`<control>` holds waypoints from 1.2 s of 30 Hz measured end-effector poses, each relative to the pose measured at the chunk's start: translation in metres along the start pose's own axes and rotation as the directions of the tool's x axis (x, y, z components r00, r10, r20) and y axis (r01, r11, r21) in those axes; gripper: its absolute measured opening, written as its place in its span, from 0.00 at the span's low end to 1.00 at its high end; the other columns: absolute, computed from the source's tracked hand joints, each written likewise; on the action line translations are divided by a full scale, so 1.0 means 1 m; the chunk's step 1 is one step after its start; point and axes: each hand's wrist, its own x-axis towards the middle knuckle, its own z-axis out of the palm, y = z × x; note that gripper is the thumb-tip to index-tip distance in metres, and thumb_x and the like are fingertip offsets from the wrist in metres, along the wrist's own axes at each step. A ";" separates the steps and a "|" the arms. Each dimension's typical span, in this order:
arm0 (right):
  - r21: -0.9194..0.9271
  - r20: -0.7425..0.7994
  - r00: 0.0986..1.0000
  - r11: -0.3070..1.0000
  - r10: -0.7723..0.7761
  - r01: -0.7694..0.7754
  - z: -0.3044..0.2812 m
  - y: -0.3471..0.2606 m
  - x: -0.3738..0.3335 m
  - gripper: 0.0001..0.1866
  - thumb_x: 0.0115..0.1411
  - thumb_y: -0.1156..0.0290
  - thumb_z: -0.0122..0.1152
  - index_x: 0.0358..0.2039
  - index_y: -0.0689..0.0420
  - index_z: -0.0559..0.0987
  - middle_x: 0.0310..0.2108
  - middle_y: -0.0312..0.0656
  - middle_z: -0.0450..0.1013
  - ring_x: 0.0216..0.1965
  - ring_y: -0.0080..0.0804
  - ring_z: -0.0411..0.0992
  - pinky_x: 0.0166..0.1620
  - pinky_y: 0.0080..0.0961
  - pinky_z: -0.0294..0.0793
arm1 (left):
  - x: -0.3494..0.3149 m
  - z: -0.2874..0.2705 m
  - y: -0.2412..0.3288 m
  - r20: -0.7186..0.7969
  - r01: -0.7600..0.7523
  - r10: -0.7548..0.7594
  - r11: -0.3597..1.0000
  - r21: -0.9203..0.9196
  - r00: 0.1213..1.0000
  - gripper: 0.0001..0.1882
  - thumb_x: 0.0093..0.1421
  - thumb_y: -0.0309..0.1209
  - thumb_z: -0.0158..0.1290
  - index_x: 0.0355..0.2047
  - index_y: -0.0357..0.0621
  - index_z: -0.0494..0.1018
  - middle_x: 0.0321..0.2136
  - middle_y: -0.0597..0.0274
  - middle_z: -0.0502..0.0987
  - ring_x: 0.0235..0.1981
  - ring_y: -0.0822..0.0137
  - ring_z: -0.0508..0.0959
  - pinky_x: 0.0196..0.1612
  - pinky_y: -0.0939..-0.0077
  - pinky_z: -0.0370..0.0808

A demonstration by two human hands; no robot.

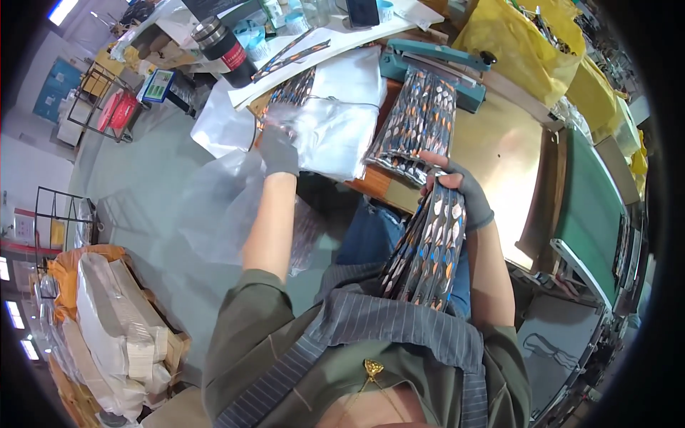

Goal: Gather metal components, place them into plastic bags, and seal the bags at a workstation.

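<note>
My right hand [460, 189], in a grey fingerless glove, is closed round a bundle of dark patterned strips [432, 242] with white, orange and blue leaf-like shapes. The bundle hangs down in front of my apron. Just beyond it, a stack of similar strips [417, 118] lies on the table. My left hand [280, 148], gloved the same way, is closed on a clear plastic bag [225, 207] that trails below the forearm; its fingertips are blurred. Beside this hand lies a pile of clear plastic bags [342, 118] with a dark band across it. More patterned strips [292, 93] show behind the hand.
A blue-green bench sealer [435, 64] stands behind the strip stack. At the back left is a dark flask [222, 51], and a phone [362, 13] is farther right. Yellow sacks [517, 46] fill the back right. Wrapped bundles [118, 328] stand at the lower left.
</note>
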 end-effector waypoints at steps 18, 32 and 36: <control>-0.028 -0.175 0.983 0.999 -0.048 0.043 -0.068 0.010 -0.042 0.34 0.51 0.66 0.54 0.57 0.66 0.59 0.34 0.42 0.72 0.36 0.34 0.72 0.42 0.27 0.75 | -0.252 0.159 -0.092 0.992 -0.937 -0.118 0.338 0.091 0.054 0.11 0.52 0.37 0.54 0.23 0.43 0.71 0.17 0.54 0.70 0.19 0.61 0.73 0.24 0.68 0.67; -0.905 -0.424 0.715 0.284 -0.556 -0.316 -0.071 0.058 -0.148 0.13 0.53 0.66 0.60 0.32 0.64 0.75 0.21 0.46 0.72 0.21 0.24 0.67 0.28 0.24 0.68 | -0.303 0.092 -0.096 0.881 -0.788 -0.389 0.438 0.433 0.268 0.19 0.49 0.40 0.59 0.16 0.42 0.63 0.14 0.52 0.66 0.18 0.51 0.69 0.22 0.63 0.64; -0.997 -0.034 0.406 0.061 -0.913 0.054 -0.034 -0.032 -0.137 0.06 0.49 0.81 0.56 0.28 0.59 0.69 0.19 0.41 0.66 0.19 0.28 0.66 0.26 0.22 0.66 | -0.268 0.190 -0.102 0.880 -0.876 -0.230 0.160 0.456 0.416 0.07 0.51 0.35 0.52 0.27 0.47 0.70 0.23 0.53 0.75 0.28 0.51 0.76 0.30 0.60 0.71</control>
